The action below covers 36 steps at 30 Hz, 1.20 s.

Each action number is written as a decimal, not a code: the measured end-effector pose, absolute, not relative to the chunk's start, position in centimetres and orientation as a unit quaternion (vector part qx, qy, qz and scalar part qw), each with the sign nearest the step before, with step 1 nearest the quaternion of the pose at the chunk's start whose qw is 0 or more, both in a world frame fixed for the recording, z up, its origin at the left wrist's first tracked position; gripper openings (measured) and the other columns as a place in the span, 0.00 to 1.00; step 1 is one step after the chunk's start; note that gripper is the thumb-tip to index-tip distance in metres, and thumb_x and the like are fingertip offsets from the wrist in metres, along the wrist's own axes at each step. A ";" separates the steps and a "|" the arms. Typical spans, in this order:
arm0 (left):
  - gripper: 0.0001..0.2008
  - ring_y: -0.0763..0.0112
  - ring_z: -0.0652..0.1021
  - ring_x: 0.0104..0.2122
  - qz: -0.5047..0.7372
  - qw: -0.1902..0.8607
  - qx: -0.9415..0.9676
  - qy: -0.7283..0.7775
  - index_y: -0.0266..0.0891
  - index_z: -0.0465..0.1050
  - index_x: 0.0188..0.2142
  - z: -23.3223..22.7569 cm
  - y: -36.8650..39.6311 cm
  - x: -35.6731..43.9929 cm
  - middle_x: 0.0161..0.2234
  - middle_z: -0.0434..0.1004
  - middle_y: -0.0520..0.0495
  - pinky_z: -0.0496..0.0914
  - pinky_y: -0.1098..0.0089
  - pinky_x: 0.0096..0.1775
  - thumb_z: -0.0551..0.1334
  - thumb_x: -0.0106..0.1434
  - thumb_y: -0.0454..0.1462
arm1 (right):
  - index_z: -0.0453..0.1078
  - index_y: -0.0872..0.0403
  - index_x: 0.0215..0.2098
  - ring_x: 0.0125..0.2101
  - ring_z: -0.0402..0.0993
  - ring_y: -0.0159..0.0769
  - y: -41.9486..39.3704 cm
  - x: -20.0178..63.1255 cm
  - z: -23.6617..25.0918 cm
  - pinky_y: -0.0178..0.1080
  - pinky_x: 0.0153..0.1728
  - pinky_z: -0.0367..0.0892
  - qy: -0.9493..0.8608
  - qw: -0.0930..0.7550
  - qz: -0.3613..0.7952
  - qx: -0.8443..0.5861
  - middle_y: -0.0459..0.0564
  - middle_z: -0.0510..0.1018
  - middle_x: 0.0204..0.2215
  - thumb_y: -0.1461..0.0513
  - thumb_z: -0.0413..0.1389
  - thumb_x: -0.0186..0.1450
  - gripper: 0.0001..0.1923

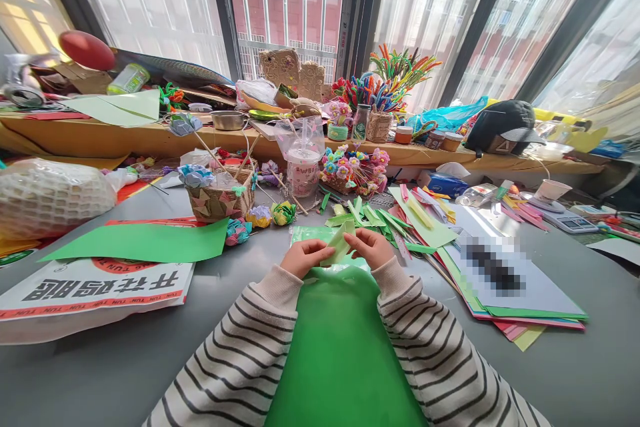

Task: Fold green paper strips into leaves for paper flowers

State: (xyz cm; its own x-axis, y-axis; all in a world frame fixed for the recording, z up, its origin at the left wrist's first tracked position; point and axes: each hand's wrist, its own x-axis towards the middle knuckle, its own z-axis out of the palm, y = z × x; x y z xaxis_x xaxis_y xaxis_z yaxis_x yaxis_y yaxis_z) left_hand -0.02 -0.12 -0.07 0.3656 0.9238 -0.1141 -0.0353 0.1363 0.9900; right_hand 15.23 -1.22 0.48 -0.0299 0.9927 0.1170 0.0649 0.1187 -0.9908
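Between my two hands is a small folded piece of pale green paper (341, 244), raised a little above the table's middle. My left hand (306, 256) pinches its lower left edge between thumb and fingers. At its upper right, my right hand (371, 247) grips the paper with the fingertips. Below my forearms spreads a smooth, glossy green sheet (350, 347). Just beyond my hands lies a loose pile of green paper strips (367, 215). Some of the strips are hidden behind my right hand.
Left of my hands are a green paper sheet (145, 241) and a printed bag (95, 290). A basket (220, 200) of paper flowers and a lidded plastic cup (303, 170) stand behind. Stacked coloured paper (530, 280) lies at right. A crowded shelf (100, 137) runs below the windows.
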 end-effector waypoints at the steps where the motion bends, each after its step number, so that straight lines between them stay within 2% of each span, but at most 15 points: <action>1: 0.11 0.77 0.68 0.18 0.370 0.630 0.546 0.410 0.33 0.68 0.18 -0.1 -0.1 0.0 0.16 0.67 0.52 0.61 0.75 0.22 0.64 0.39 0.40 | 0.63 0.56 0.19 0.18 0.62 0.27 -1.3 15.1 0.5 0.31 0.18 0.60 -0.563 0.500 0.447 -0.483 0.43 0.65 0.15 0.52 0.54 0.47 0.14; 4: 0.11 0.78 0.67 0.17 0.332 0.633 0.577 0.395 0.33 0.69 0.18 -0.2 -0.2 0.1 0.15 0.67 0.52 0.59 0.76 0.21 0.64 0.39 0.41 | 0.61 0.56 0.17 0.16 0.57 0.25 -1.3 15.0 0.3 0.30 0.18 0.56 -0.604 0.487 0.394 -0.493 0.41 0.61 0.13 0.54 0.52 0.49 0.14; 9: 0.12 0.77 0.68 0.19 0.364 0.649 0.540 0.394 0.33 0.70 0.20 -0.4 -0.4 0.4 0.17 0.69 0.52 0.63 0.75 0.24 0.63 0.40 0.42 | 0.58 0.56 0.13 0.17 0.53 0.24 -1.4 15.0 0.4 0.29 0.18 0.52 -0.667 0.448 0.328 -0.496 0.40 0.55 0.12 0.55 0.53 0.49 0.15; 16: 0.11 0.77 0.70 0.19 0.370 0.648 0.533 0.397 0.33 0.70 0.19 -0.4 -0.4 0.4 0.17 0.70 0.51 0.65 0.75 0.26 0.64 0.40 0.40 | 0.65 0.56 0.21 0.18 0.61 0.27 -1.3 14.9 0.3 0.31 0.19 0.61 -0.558 0.498 0.457 -0.481 0.43 0.65 0.16 0.53 0.53 0.48 0.13; 21: 0.13 0.75 0.71 0.20 0.373 0.668 0.518 0.382 0.32 0.70 0.21 -0.4 -0.4 0.4 0.18 0.70 0.51 0.66 0.73 0.27 0.64 0.39 0.41 | 0.65 0.56 0.20 0.17 0.62 0.27 -1.4 14.8 0.1 0.31 0.19 0.61 -0.568 0.499 0.451 -0.474 0.44 0.66 0.16 0.55 0.54 0.48 0.12; 26: 0.13 0.75 0.70 0.20 0.362 0.645 0.536 0.407 0.32 0.70 0.19 -0.5 -0.3 0.3 0.17 0.70 0.50 0.66 0.72 0.27 0.65 0.37 0.41 | 0.65 0.57 0.20 0.17 0.60 0.26 -1.4 14.6 0.0 0.31 0.18 0.59 -0.581 0.488 0.452 -0.469 0.43 0.65 0.15 0.55 0.53 0.50 0.12; 31: 0.14 0.75 0.71 0.21 0.346 0.658 0.527 0.411 0.32 0.70 0.20 0.0 -0.2 0.0 0.17 0.71 0.50 0.66 0.72 0.28 0.65 0.37 0.42 | 0.65 0.57 0.19 0.17 0.58 0.26 -1.5 14.7 0.2 0.30 0.19 0.56 -0.629 0.482 0.383 -0.475 0.43 0.64 0.15 0.56 0.52 0.51 0.11; 36: 0.16 0.75 0.72 0.21 0.350 0.693 0.472 0.418 0.32 0.71 0.23 0.3 0.0 -0.3 0.18 0.72 0.49 0.66 0.73 0.28 0.65 0.37 0.43 | 0.66 0.57 0.21 0.19 0.60 0.27 -1.5 14.7 0.3 0.31 0.20 0.56 -0.641 0.480 0.366 -0.475 0.45 0.66 0.16 0.57 0.51 0.51 0.11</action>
State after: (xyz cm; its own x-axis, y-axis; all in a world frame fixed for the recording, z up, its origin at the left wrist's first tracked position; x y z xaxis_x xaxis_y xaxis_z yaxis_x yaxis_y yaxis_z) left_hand -0.35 -0.03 0.30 0.4052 0.8795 -0.2497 -0.0896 0.3100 0.9465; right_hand 14.68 -1.50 0.30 -0.0880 0.9597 0.2668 0.2586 0.2807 -0.9243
